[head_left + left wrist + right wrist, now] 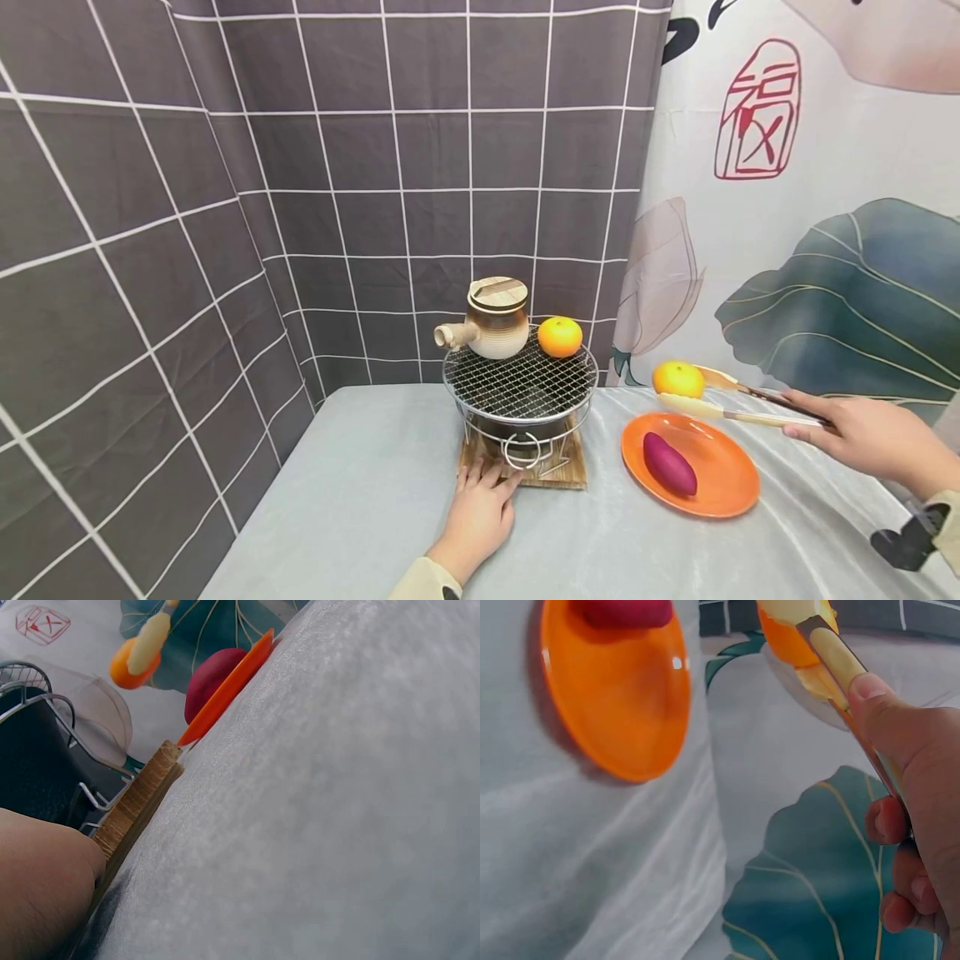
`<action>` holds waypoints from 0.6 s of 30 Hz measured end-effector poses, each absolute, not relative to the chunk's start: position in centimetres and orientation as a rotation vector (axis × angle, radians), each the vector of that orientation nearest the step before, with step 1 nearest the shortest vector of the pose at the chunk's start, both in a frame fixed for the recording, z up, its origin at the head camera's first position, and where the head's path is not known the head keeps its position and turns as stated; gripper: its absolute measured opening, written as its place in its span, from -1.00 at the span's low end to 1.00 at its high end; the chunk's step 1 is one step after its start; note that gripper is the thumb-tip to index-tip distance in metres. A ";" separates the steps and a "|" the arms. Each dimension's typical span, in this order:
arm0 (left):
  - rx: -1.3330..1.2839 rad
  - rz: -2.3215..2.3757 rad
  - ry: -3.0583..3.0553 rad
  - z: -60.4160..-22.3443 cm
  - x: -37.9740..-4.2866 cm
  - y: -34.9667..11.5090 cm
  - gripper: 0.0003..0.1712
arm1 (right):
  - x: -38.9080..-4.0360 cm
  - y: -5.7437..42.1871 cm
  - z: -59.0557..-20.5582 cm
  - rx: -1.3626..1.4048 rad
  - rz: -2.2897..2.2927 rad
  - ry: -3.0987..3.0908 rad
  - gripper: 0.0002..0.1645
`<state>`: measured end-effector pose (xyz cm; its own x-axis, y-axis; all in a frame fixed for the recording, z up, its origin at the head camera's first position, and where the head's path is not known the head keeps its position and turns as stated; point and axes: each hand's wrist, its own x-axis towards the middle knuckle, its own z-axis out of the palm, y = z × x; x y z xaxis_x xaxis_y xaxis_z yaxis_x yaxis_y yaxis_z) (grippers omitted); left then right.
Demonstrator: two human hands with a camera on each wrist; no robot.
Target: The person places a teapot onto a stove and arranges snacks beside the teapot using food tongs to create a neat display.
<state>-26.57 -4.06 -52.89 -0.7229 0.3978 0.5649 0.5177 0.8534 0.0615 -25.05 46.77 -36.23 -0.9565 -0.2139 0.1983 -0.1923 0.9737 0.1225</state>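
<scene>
In the head view my right hand (873, 433) grips a pair of tongs (780, 404), thumb on one arm and fingers curled round the other. Between the pale tips of the tongs is a mandarin (677, 380), held above the back of an orange plate (731, 479). A purple sweet potato (670, 464) lies on that plate. My left hand (477, 517) rests with its fingers spread at the front edge of a wooden board (566, 475). On this board stands a small round grill stove (517, 429) with a wire mesh top.
On the mesh (517, 387) sit a small clay teapot (498, 329) with a side handle, pointing left, and a second mandarin (560, 337). A grey cloth (337, 500) covers the table. A dark tiled-pattern curtain (420, 150) hangs close behind the stove.
</scene>
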 end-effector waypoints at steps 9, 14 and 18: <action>-0.662 -0.304 -2.491 -52.8 -26.5 -4.2 -0.53 | -25.9 45.2 -34.2 0.332 -0.111 -2.920 -0.08; -0.661 -0.299 -2.489 -52.7 -26.5 -4.1 -0.53 | -26.2 44.3 -33.2 0.379 -0.086 -2.898 -0.12; -0.663 -0.299 -2.481 -52.7 -26.5 -4.1 -0.53 | -26.4 43.3 -32.3 0.422 -0.073 -2.868 -0.17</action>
